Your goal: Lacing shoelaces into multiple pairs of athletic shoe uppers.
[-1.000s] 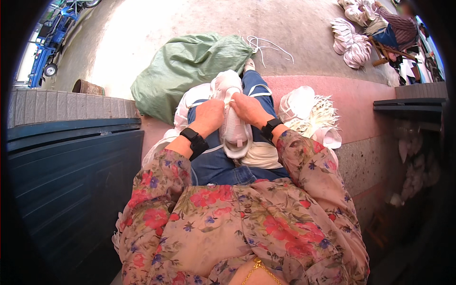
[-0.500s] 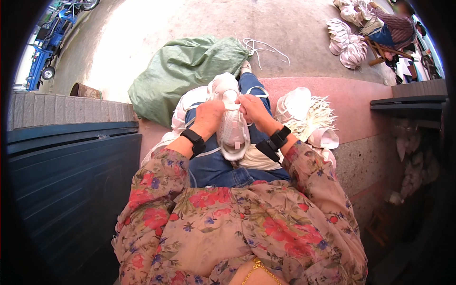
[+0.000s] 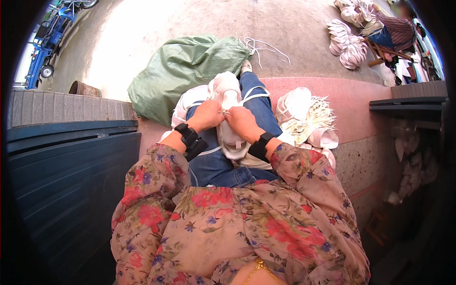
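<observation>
A white and pale pink shoe upper (image 3: 225, 86) lies lengthwise across my lap, its toe end nearest me. Over its middle, my left hand (image 3: 207, 115) is closed in a pinch. My right hand (image 3: 242, 124) is closed against the left fingertips, covering the eyelet area. A thin pale strand shows between the two hands, part of a white shoelace (image 3: 257, 89) that loops out over my right knee. Exactly where the lace passes through the upper is hidden by my fingers.
A green woven sack (image 3: 178, 71) lies ahead of my knees. To the right are more shoe uppers (image 3: 293, 104) and a bundle of pale laces (image 3: 319, 116). Blue panels (image 3: 71, 166) stand at left. A person (image 3: 396, 28) sits far right beside piled uppers (image 3: 346, 45).
My hands have come together over the shoe upper; the right moved left and toward me. The lace beside the right hand now shows as a loop over the knee.
</observation>
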Action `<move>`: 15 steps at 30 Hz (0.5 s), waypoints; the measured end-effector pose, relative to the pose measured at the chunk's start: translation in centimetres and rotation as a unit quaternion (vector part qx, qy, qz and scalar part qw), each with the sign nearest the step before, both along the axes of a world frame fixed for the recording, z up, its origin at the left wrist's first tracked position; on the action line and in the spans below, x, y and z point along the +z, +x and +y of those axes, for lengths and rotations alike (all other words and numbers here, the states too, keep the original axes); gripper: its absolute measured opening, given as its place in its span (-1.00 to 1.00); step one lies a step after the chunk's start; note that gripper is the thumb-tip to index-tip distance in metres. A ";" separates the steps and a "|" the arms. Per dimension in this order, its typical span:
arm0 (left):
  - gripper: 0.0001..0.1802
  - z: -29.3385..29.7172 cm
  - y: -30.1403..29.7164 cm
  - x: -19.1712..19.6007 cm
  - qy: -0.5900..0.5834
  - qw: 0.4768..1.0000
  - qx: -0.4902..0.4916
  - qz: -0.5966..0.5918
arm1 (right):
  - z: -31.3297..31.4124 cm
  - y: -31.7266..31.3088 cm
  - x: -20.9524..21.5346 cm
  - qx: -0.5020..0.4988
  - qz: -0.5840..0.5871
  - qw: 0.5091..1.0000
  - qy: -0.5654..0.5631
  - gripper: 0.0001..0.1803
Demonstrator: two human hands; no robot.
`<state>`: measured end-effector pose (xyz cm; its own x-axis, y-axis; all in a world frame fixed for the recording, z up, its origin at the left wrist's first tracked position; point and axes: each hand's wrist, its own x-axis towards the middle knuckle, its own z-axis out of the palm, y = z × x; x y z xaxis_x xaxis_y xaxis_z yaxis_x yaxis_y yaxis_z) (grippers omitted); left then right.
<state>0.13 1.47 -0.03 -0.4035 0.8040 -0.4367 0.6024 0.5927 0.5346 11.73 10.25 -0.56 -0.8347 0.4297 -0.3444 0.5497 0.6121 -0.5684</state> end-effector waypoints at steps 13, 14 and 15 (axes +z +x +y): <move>-0.74 -1.2 2.8 0.7 0.141 0.979 -0.005 0.145 | 0.7 1.0 -0.3 0.132 0.107 0.976 0.137 -0.88; -0.73 -1.8 3.5 1.4 0.184 0.967 -0.018 0.174 | 1.2 1.7 0.3 0.193 0.096 0.970 0.111 -0.86; -0.73 -2.2 4.1 2.1 0.228 0.952 -0.032 0.200 | 1.7 2.7 1.2 0.253 0.083 0.960 0.085 -0.83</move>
